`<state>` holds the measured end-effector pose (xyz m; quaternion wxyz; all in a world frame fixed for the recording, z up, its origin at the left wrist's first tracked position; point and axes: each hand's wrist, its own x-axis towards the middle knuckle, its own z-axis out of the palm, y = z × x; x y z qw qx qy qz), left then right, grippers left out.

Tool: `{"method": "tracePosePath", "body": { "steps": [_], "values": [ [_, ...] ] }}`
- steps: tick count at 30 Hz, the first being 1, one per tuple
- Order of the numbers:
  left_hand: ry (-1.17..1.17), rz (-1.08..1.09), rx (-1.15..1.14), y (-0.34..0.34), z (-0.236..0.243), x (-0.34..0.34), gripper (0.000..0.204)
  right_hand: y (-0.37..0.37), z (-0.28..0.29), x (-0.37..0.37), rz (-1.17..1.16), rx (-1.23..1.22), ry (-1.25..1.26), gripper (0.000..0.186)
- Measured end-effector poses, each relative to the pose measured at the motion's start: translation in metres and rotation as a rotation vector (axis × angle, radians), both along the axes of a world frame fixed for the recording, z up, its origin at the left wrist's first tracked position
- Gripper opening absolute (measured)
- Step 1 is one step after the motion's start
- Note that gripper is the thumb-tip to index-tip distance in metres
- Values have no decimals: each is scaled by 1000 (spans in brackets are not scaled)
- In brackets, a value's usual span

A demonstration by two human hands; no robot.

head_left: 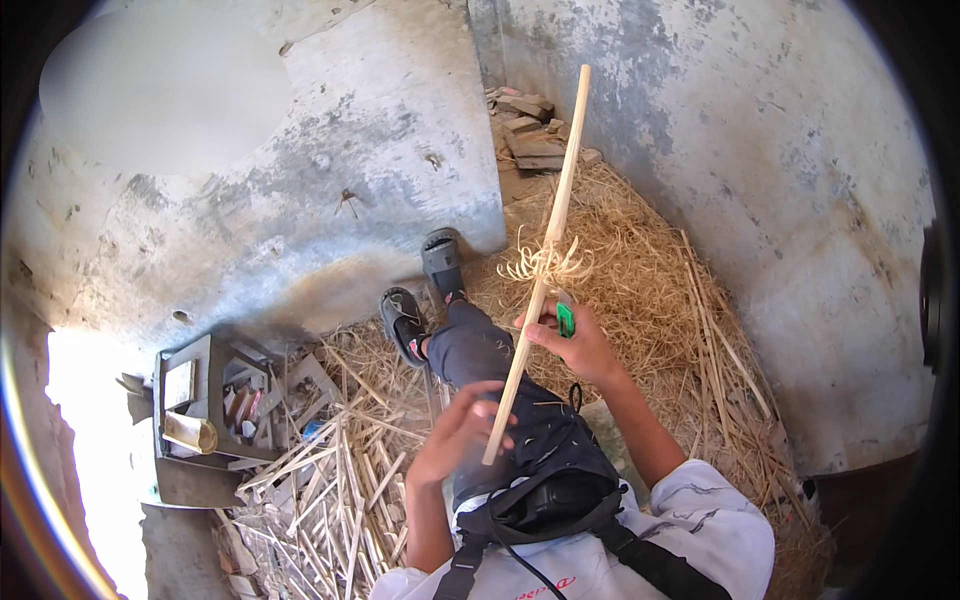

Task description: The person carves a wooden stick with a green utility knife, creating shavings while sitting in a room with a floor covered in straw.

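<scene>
A long pale wooden stick [565, 183] slants upward across the middle of the view, with a tuft of curled shavings [543, 262] around it. My right hand [570, 345] is closed around the stick below the tuft and also holds a green-handled cutter [565, 318]. My left hand [455, 440], slightly blurred, is at the stick's lower end with fingers apart and loosely curved; whether they touch it is unclear. The stick lies over my dark-trousered legs [465, 340], and my feet in dark sandals [440, 260] rest near the wall.
Straw shavings [640, 290] and loose split sticks [330, 480] cover the floor around me. At left stands a dark box [205, 355] holding small pieces, beside a bright opening. Broken bricks or boards [535, 150] lie in the back corner. Weathered walls [790, 150] enclose the space.
</scene>
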<state>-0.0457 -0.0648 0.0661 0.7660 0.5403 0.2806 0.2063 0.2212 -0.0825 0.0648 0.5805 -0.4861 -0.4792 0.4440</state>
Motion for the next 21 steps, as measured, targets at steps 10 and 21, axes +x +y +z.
{"method": "tracePosePath", "body": {
  "steps": [10,21],
  "values": [
    [-84,-203,-94,-8,3,21,35,-2,9,-4,12,49,-11,32],
    [35,66,256,-3,24,34,35,-11,36,-10,-149,155,-342,31]
  ]
}}
